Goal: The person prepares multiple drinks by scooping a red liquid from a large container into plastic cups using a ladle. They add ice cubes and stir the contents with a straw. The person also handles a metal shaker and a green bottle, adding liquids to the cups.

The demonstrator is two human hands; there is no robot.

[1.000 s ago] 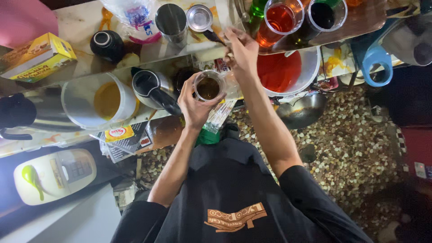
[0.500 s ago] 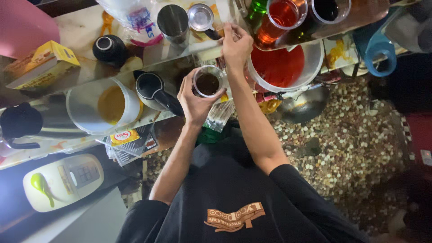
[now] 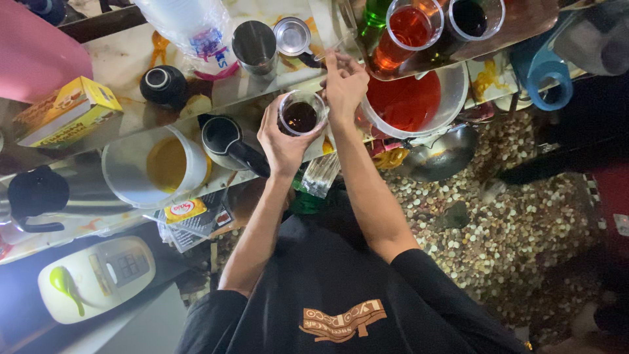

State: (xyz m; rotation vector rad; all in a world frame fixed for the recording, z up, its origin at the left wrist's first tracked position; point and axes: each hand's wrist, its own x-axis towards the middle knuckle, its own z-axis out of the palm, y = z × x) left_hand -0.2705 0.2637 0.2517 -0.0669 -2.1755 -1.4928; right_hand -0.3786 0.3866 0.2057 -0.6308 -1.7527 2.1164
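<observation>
Cluttered tabletop (image 3: 124, 65) seen from overhead: left hand (image 3: 283, 137) grasping a clear cup of dark liquid (image 3: 300, 115), right hand (image 3: 345, 85) pinched closed just above its rim.

On the far left of the counter we see a yellow cardboard box (image 3: 65, 111) lying tilted, with a green edge and a red-brown picture panel. Far in the middle stands a clear plastic bag (image 3: 196, 29) with blue and pink print. Near the white bucket lies a flat packet (image 3: 190, 213) with a yellow and red label. Under the hands we make out a clear crinkled wrapper (image 3: 319, 176). At near left, a pale appliance shows a small grey panel (image 3: 128, 267).
</observation>
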